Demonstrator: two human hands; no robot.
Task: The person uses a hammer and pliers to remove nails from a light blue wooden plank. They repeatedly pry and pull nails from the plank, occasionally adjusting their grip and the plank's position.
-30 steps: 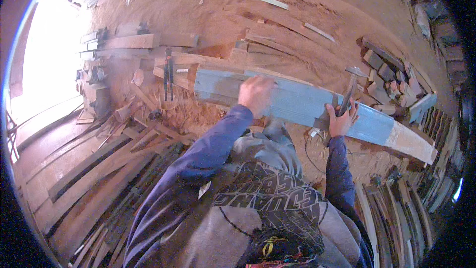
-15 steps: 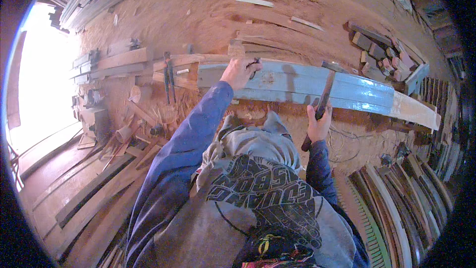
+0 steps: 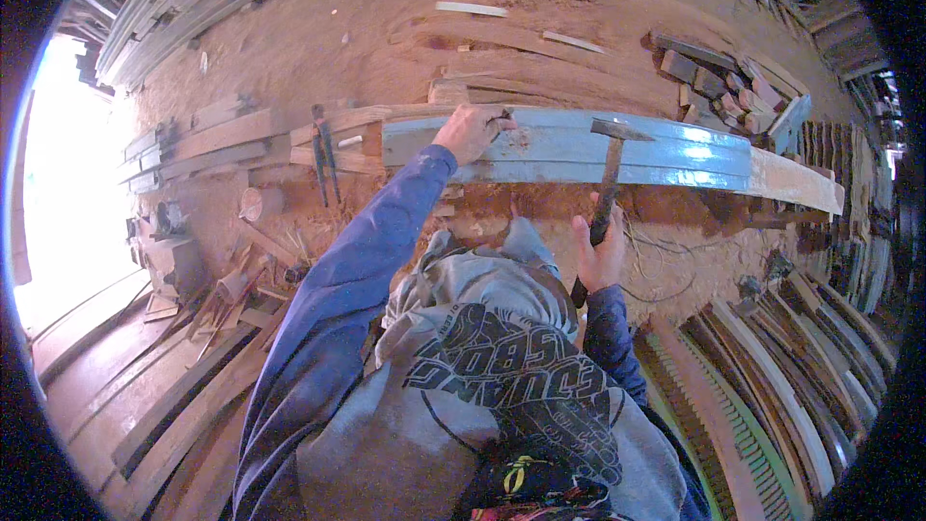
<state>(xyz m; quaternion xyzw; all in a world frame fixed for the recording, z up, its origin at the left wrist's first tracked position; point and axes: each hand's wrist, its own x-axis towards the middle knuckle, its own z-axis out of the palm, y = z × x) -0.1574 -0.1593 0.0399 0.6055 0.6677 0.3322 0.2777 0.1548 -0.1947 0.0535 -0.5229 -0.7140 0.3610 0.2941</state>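
I see the right hand, now off the blue board, fingers clamped round a seemingly freer hammer; leftward of them, the left hand pinches a small dark piece.

And there it was, right across the front of the grey sweatshirt: bold block lettering, big dark capitals in slanting rows, upside down to the camera and bent by the folds of the cloth! Along the print's upper left ran a smaller line of letters, too tiny to make out. Down at the lower edge, a yellow emblem stood out on something black, its meaning unclear.
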